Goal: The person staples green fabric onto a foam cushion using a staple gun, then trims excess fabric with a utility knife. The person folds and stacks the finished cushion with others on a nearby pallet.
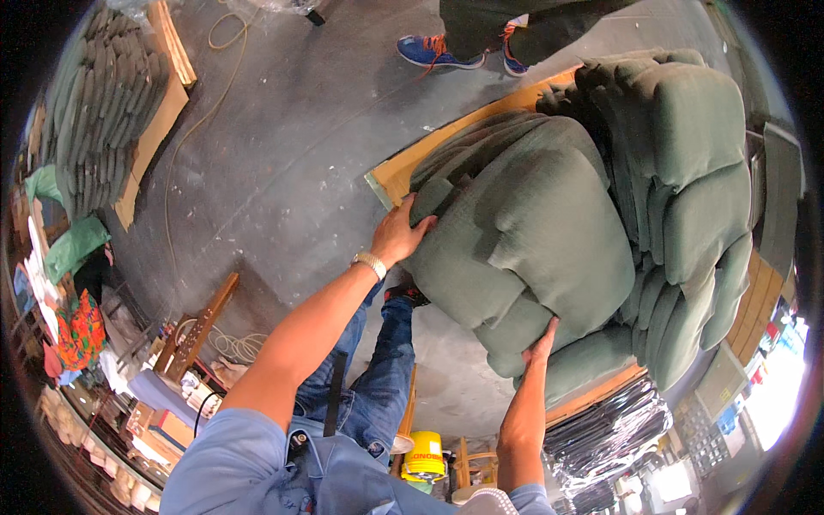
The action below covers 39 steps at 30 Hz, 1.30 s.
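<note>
From where I stand, the nearest thing is the worker's blue shirt [356,476], above faded blue jeans [378,378]. Close by sits 1 yellow bucket [424,463], with dark lettering and a pale label on its side; what it holds, I can't tell.

The worker's 2 bare hands are set on a grey-green stuffed cushion [566,240], at the near side of a heap. The left hand [401,233], below a pale metal wristband [371,263], is partly curled, thumb apart from fingers, holding the cushion's left edge. The right hand [541,341] touches its lower right side; the fingers are partly hidden, so I can't say whether they grip.

Just beyond stands a tall stack of matching cushions [699,129], to the right, with a wooden board [396,176] showing along the heap's left edge. Below, a shiny black wrapped bundle [609,429] lies beside it; its contents are unclear.

Farther off, another person's blue shoes with orange laces [433,51] stand near the board. At far left, beyond a loose hose or cord [178,137], another dark green stack [107,103] rests against tan boards [154,146].
</note>
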Motion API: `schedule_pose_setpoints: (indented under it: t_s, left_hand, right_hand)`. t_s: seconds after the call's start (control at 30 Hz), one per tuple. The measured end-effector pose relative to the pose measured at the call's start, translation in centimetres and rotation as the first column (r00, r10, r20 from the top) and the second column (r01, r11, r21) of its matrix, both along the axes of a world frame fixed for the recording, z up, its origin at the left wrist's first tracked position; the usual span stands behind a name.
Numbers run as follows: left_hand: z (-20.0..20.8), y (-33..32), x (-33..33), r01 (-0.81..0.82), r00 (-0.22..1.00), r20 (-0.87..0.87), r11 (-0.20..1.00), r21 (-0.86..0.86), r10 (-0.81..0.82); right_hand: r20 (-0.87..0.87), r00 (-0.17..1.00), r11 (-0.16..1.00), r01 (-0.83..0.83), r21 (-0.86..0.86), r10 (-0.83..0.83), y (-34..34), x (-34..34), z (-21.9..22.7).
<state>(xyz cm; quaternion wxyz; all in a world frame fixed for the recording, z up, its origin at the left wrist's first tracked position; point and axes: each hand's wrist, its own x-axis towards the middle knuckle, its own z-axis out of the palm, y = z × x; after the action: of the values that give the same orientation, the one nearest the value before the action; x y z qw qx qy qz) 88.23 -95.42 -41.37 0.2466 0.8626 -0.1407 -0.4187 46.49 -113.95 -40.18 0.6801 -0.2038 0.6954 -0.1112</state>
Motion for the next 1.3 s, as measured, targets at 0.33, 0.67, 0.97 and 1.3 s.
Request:
schedule_pose_setpoints:
  t_s: [0.33,0.67,0.97,1.3]
  left_hand:
    - [-0.2,-7.5,6.9,0.153,0.988,0.051,0.958,-0.241,-0.145]
    - [4.9,-5.5,4.0,0.015,0.996,0.094,0.958,-0.285,0.012]
    - [1.6,-1.4,5.1,0.143,0.99,0.074,0.89,-0.432,-0.123]
    - [4.3,0.0,6.7,0.1,0.995,0.053,0.927,-0.36,-0.087]
  right_hand:
    - [-0.084,0.983,0.979,0.15,-0.139,-0.163,7.2,6.0,-1.0]
    - [-0.408,0.912,0.974,-0.062,-0.218,-0.034,5.1,4.9,0.4]
    - [-0.054,0.924,0.644,0.22,-0.733,-0.377,5.4,8.6,3.1]
    - [0.231,0.827,0.799,0.558,-0.224,-0.513,-1.6,5.4,3.6]
